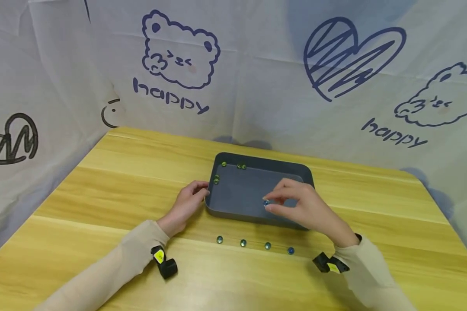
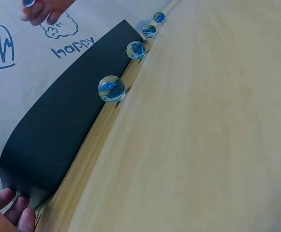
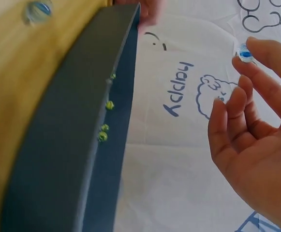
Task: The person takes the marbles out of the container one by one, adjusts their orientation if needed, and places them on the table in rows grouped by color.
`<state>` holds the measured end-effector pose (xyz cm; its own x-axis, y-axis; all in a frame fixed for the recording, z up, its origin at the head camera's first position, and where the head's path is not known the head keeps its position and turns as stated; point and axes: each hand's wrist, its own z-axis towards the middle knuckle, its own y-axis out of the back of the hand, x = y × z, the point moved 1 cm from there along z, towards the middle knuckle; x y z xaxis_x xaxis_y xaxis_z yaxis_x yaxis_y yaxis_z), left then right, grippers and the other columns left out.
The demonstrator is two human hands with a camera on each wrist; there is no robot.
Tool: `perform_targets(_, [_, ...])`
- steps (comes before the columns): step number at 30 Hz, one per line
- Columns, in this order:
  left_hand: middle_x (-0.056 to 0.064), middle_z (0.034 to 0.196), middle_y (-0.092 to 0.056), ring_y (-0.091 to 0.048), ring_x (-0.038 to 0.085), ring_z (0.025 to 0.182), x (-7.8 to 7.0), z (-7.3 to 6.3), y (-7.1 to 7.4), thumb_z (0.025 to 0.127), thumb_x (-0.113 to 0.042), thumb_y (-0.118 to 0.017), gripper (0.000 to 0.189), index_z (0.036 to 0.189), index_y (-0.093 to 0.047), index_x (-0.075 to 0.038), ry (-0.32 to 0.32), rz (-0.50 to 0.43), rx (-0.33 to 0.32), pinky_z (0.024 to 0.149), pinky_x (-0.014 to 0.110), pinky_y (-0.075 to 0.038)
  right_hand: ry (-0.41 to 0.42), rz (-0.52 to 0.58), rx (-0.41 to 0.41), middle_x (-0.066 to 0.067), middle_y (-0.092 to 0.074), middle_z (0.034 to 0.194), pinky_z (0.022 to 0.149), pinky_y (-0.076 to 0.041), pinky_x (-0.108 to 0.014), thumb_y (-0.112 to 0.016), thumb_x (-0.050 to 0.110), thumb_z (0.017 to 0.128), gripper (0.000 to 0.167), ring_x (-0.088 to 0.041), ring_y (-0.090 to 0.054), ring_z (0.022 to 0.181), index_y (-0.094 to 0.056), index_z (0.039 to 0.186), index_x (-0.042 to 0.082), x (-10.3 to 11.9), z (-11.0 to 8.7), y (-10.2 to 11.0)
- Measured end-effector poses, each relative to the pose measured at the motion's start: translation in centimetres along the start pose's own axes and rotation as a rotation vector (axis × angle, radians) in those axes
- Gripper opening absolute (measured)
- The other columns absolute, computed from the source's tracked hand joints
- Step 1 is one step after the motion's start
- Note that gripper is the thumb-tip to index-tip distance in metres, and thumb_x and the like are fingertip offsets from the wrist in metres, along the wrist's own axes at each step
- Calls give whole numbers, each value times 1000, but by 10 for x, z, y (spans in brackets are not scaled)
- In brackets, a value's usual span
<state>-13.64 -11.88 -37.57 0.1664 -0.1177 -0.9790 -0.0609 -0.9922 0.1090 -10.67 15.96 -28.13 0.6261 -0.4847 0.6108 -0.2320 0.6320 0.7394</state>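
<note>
A dark grey tray [image 1: 239, 190] lies on the table, and my left hand [image 1: 186, 205] grips its left end, fingertips [image 2: 17, 208] at the corner in the left wrist view. Above the tray's right half, my right hand [image 1: 301, 205] pinches a clear marble with a blue swirl [image 3: 245, 53] between thumb and index finger; its other fingers are bent. Several green marbles [image 1: 216, 179] sit inside the tray along its back and left walls. In front of the tray, several blue-swirled marbles [image 1: 243, 243] form a spaced row on the wood, seen large in the left wrist view.
The wooden table [image 1: 113, 181] carries everything. White cloth [image 1: 257, 77] with drawn bears, hearts and the word happy hangs behind and to the left. Black wrist cameras [image 1: 167, 265] are strapped over both beige sleeves [image 1: 113, 263].
</note>
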Motion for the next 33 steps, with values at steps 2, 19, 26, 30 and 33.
perform_targets(2, [19,129,-52,-47,27,115,1,0,-1,96,-9,-47,37,131,-52,4,0,-6,-7,98,39,-40,8,26,-14,11,-57,87,62,-46,-30,-73,11,86,14,-9,-51,74,-76,100,16,-2,-7,-1])
perform_targets(19, [19,129,-53,-48,27,117,0,0,-1,95,-8,-49,38,130,-53,4,-6,-1,-23,100,40,-40,43,246,36,3,-59,89,59,-42,-31,-70,-4,84,26,-14,-50,74,-75,105,10,-14,-53,-1])
perform_targets(26, [17,130,-53,-47,27,118,-2,-1,1,95,-10,-49,38,130,-53,2,17,-5,-7,101,40,-40,47,290,85,3,-61,86,53,-41,-30,-69,-8,83,31,-13,-49,67,-75,108,10,-24,-67,4])
perform_targets(30, [17,130,-53,-47,27,118,-2,0,1,95,-10,-49,38,131,-52,3,14,-4,-5,102,40,-40,71,322,109,1,-62,87,53,-42,-29,-67,-12,82,34,-14,-50,68,-74,109,8,-32,-73,6])
perform_targets(33, [18,130,-52,-47,27,117,-2,0,1,95,-9,-49,38,131,-52,3,14,-4,-7,101,40,-40,58,326,108,0,-62,87,53,-42,-30,-67,-12,81,34,-14,-50,69,-74,109,7,-36,-77,7])
